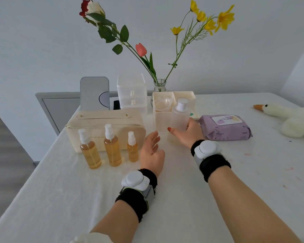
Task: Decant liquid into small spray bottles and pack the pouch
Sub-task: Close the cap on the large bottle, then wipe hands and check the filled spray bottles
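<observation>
Three small spray bottles of amber liquid stand in a row on the white table: a left one (pixel 90 151), a taller middle one (pixel 112 148) and a short right one (pixel 132 148). Right behind them lies the cream zip pouch (pixel 102 120), closed. My right hand (pixel 188 133) grips the base of a large frosted bottle (pixel 180 115) with a white cap, which stands upright and looks empty. My left hand (pixel 152 151) hovers open just right of the short bottle, palm turned inward, holding nothing.
A cream organiser box (pixel 162 118) with a clear funnel (pixel 163 104) stands behind the frosted bottle. A purple wet-wipe pack (pixel 225 127) lies to the right, a plush goose (pixel 288 116) further right. At the back stand a mirror (pixel 94 93), clear drawers (pixel 132 92) and a flower vase (pixel 159 88).
</observation>
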